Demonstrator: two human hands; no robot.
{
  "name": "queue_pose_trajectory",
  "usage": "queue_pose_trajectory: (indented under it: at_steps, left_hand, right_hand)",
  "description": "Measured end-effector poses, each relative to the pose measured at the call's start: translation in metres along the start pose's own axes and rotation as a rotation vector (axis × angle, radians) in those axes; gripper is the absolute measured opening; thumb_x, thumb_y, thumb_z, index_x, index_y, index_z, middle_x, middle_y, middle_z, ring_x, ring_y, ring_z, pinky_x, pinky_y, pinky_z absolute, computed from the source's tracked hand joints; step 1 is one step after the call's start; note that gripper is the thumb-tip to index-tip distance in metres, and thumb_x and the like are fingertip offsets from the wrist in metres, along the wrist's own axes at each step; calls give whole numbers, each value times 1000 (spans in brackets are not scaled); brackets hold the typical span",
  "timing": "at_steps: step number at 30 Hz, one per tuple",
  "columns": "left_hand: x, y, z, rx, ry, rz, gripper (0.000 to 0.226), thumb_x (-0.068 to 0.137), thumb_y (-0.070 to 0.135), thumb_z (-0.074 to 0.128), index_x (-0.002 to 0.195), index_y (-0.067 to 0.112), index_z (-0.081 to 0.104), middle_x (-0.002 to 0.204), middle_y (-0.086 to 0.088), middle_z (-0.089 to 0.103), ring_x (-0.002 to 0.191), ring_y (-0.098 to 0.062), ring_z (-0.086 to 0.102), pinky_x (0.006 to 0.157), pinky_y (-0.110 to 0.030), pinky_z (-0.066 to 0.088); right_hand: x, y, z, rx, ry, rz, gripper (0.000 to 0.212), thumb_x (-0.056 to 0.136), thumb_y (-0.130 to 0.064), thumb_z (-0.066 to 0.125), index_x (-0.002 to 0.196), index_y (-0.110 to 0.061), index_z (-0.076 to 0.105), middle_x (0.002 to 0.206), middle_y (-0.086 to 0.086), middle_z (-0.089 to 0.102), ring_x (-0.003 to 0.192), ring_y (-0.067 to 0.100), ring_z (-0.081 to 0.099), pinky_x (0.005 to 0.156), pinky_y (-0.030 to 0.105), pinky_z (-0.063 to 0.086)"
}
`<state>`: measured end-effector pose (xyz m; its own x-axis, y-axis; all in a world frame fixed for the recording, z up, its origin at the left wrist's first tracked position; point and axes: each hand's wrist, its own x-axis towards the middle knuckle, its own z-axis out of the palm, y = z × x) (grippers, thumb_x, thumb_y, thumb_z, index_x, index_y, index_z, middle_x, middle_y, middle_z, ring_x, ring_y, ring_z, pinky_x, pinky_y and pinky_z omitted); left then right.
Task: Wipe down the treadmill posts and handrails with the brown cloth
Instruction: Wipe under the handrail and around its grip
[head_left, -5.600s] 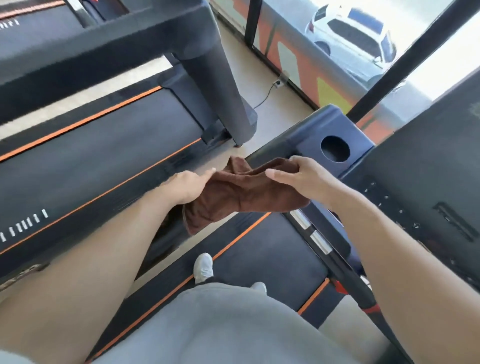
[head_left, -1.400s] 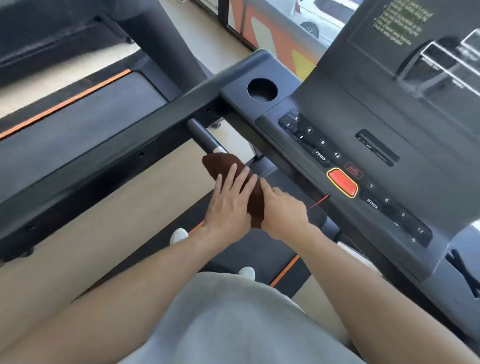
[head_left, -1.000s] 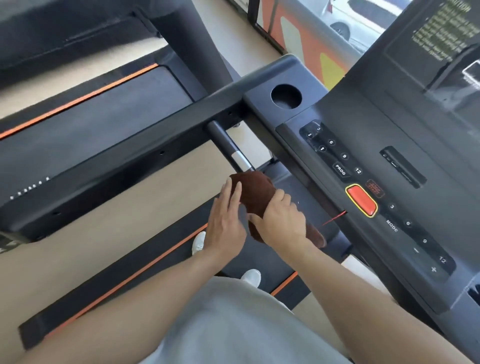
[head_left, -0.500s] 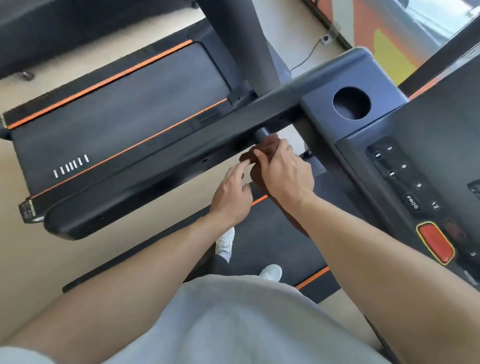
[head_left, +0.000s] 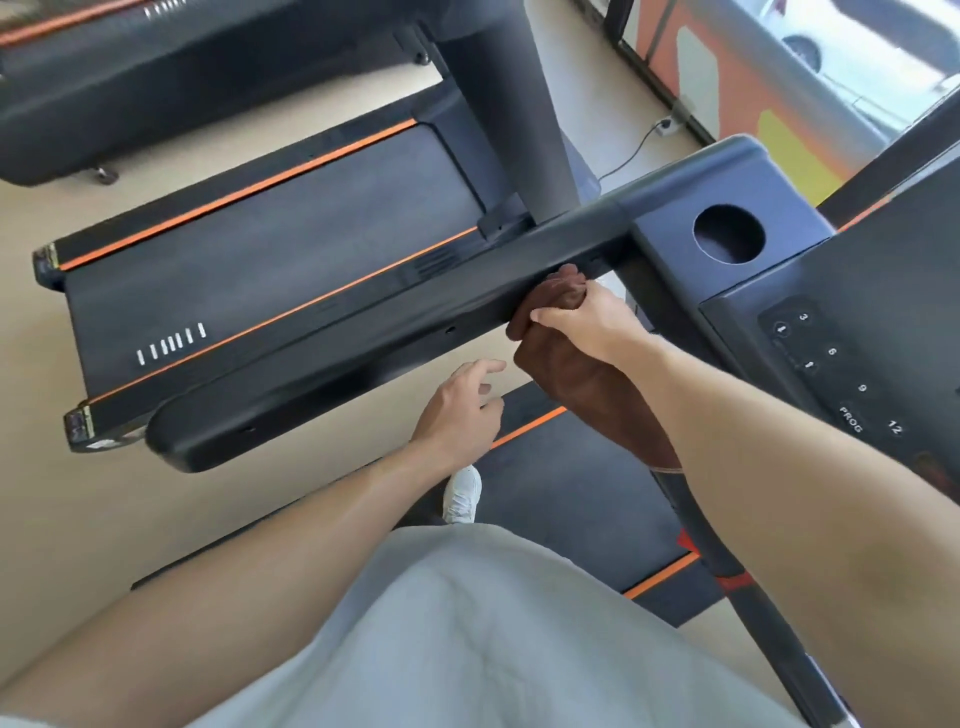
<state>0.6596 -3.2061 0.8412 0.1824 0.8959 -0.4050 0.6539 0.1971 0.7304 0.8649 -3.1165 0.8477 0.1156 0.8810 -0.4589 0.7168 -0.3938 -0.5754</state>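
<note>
My right hand (head_left: 587, 322) grips the brown cloth (head_left: 576, 379) against the inner side of the black left handrail (head_left: 322, 364), close to where the rail meets the console. The cloth hangs down below the hand along my forearm. My left hand (head_left: 462, 410) hovers just below and left of the cloth, fingers loosely spread, holding nothing. The thin grip bar under the rail is hidden by the cloth and hand. A dark upright post (head_left: 514, 114) of the neighbouring treadmill rises behind the rail.
The console (head_left: 831, 353) with numbered buttons and a round cup hole (head_left: 729, 234) is at right. A neighbouring treadmill belt (head_left: 270, 239) with orange stripes lies to the left. My white shoe (head_left: 462, 493) stands on the belt below. A window is at top right.
My right hand has carried the cloth up to the handrail near the console joint. My left hand has let go and dropped away below it. The view has swung left.
</note>
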Motion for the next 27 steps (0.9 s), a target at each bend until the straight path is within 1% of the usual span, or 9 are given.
queue_pose_trajectory:
  at_steps: [2,4,9,14,17,19,22,25,27]
  left_hand:
    - [-3,7,-3,12,21,9,41,95,12,52,132,29,59,139,12,55,120,-8,56,101,-30,45]
    - [-8,12,-3,9,46,12,38,95,14,52,127,31,61,135,14,57,117,-7,57,101,-31,46]
    - [-36,15,9,-21,82,36,31,95,15,54,120,30,65,126,16,60,111,-5,59,97,-28,48]
    - [-65,7,36,-111,141,17,24,99,14,55,112,29,68,113,15,65,101,-7,63,89,-25,51]
    - [-76,10,60,-144,142,8,24,98,14,56,110,30,69,108,14,67,94,-5,63,76,-13,45]
    - [-82,16,77,-175,133,9,24,97,14,56,111,29,70,108,13,69,92,-4,64,72,-11,44]
    - [-87,26,98,-223,93,46,26,97,14,55,111,31,69,110,9,72,88,-4,65,77,-21,49]
    - [-90,34,115,-215,73,100,25,97,13,57,112,28,70,114,8,71,101,-7,67,92,-30,55]
    - [-90,37,125,-219,79,136,25,97,10,59,111,26,71,116,7,71,107,-9,66,98,-34,56]
  right_hand:
    - [-5,3,-5,98,-77,16,14,89,-41,72,90,-28,67,85,-15,68,89,13,67,77,24,47]
    - [-13,3,-10,208,-118,46,10,91,-35,72,86,-26,70,77,-17,68,77,3,65,66,17,44]
    - [-29,4,-13,251,-127,72,12,90,-33,72,80,-29,67,75,-14,66,64,0,64,56,16,43]
    - [-54,22,-11,183,-131,120,15,82,-38,75,84,-25,69,82,-2,74,78,17,71,71,29,53]
    - [-72,40,-10,147,-120,151,23,77,-43,75,88,-25,68,89,2,75,83,23,73,83,38,59]
    - [-85,52,-10,148,-123,152,23,79,-43,75,91,-25,66,90,3,74,84,24,72,85,40,60]
    - [-103,66,-13,144,-121,167,23,84,-41,74,93,-22,64,89,3,70,81,22,69,76,35,57]
    - [-125,82,-13,104,-133,161,21,87,-39,73,86,-24,59,86,-1,66,76,14,62,61,27,45]
    - [-141,96,-15,76,-134,138,19,86,-36,74,94,-22,64,87,-4,67,75,10,63,59,25,44]
